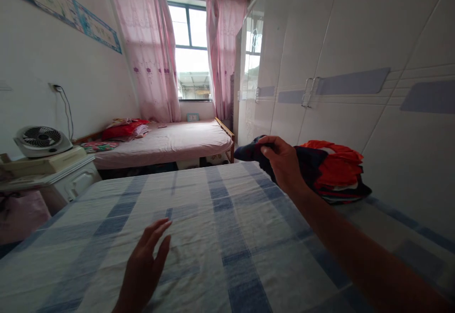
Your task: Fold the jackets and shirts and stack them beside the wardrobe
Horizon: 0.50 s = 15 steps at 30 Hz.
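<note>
Evidently, the right hand [282, 161] pinches a dark garment [250, 150] beside the clothes pile [343, 164]; the left hand [145, 256], fingers apart, hovers over the plaid bedsheet [192, 251] near a closed wardrobe [302, 48].

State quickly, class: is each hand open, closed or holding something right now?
Left hand: open, holding nothing visible.
Right hand: closed, dark cloth between thumb and fingers.

The near bed [192, 256] is stretching across the foreground, and a white sheet [245, 228] with blue bands is covering it. On its right side, an orange-and-dark pile of clothes [339, 171] is resting.
</note>
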Motion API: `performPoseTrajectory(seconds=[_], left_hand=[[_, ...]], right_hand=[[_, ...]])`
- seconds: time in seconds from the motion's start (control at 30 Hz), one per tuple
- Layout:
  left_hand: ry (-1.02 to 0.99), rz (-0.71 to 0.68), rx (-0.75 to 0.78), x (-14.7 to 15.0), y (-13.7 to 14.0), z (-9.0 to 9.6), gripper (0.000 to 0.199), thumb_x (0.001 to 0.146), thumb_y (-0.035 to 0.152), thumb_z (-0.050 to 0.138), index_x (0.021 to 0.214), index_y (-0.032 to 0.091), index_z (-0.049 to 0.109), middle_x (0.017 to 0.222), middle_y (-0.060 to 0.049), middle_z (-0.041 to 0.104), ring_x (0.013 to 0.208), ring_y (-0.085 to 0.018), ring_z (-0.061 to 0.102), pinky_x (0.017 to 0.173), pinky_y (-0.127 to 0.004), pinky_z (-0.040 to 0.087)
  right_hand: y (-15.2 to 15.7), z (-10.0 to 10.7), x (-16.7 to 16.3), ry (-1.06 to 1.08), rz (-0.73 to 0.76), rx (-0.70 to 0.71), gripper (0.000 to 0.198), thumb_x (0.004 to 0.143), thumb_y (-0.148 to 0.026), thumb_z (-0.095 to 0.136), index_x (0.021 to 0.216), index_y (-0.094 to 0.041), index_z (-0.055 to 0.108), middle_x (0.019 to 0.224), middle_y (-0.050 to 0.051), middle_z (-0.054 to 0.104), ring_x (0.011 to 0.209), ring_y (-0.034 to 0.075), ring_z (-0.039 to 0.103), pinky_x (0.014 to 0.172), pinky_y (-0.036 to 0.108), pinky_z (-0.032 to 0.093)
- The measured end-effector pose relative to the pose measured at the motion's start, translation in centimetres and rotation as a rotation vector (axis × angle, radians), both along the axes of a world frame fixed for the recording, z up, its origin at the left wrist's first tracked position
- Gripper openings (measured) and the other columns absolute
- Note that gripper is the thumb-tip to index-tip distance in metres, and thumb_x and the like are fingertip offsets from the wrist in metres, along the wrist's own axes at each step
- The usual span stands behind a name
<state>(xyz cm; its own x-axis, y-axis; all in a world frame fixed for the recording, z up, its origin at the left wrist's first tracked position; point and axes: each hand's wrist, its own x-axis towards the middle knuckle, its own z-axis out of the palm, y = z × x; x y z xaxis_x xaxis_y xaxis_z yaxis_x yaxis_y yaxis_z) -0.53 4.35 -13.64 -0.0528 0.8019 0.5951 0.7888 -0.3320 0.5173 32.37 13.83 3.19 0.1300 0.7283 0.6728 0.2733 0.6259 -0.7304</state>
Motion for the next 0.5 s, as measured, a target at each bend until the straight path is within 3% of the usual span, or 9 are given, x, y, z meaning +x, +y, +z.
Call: performPoseTrajectory(seconds=[0.07,0.13,0.23,0.33,0.43,0.5], left_hand=[[0.04,-0.121,0.037,1.6,-1.3,0.7,0.032,0.087,0.036,0.047,0.114,0.025,0.06,0.121,-0.008,0.06,0.105,-0.023,0.061,0.091,-0.036,0.05],[0.078,-0.234,0.047,3.2,-2.3,0.9,0.034,0.088,0.031,0.049,0.12,0.026,0.057,0.119,-0.009,0.061,0.096,-0.021,0.065,0.084,-0.031,0.053],[0.078,-0.268,0.071,4.9,-3.1,0.8,0.05,0.087,0.029,0.05,0.136,0.025,0.04,0.122,-0.011,0.059,0.094,-0.02,0.066,0.079,-0.03,0.055],[0.041,-0.143,0.114,5.6,-2.7,0.5,0.053,0.087,0.03,0.05,0.137,0.021,0.037,0.124,-0.013,0.057,0.108,-0.024,0.06,0.086,-0.036,0.053],[0.02,-0.094,0.064,5.4,-2.1,0.2,0.035,0.085,0.032,0.052,0.118,0.018,0.054,0.116,-0.013,0.06,0.109,-0.026,0.059,0.088,-0.039,0.051],[-0.009,-0.124,-0.029,5.1,-1.9,0.2,0.03,0.084,0.032,0.053,0.11,0.018,0.057,0.111,-0.013,0.062,0.103,-0.026,0.061,0.086,-0.039,0.051]], right_hand=[[-2.2,1.0,-2.6,0.083,0.129,-0.016,0.031,0.079,-0.025,0.052,0.108,-0.022,0.061,0.092,-0.001,0.064,0.08,0.013,0.058,0.078,0.029,0.048],[-4.1,0.6,-4.8,0.068,0.291,-0.109,0.039,0.079,-0.025,0.054,0.117,-0.025,0.059,0.103,-0.001,0.064,0.09,0.014,0.06,0.083,0.03,0.048],[-6.4,-2.8,-7.2,-0.076,0.6,-0.316,0.05,0.078,-0.025,0.059,0.128,-0.026,0.054,0.123,0.001,0.058,0.104,0.017,0.058,0.086,0.029,0.049],[-7.8,-6.9,-8.3,-0.209,0.817,-0.467,0.057,0.078,-0.025,0.061,0.133,-0.026,0.049,0.127,0.004,0.057,0.106,0.018,0.059,0.082,0.027,0.05],[-7.8,-9.2,-7.7,-0.194,0.82,-0.497,0.048,0.083,-0.029,0.055,0.131,-0.023,0.05,0.109,0.005,0.066,0.091,0.015,0.064,0.076,0.028,0.051],[-6.8,-10.1,-6.5,-0.097,0.682,-0.476,0.039,0.086,-0.034,0.05,0.122,-0.019,0.055,0.095,0.005,0.069,0.078,0.014,0.065,0.07,0.027,0.051]])
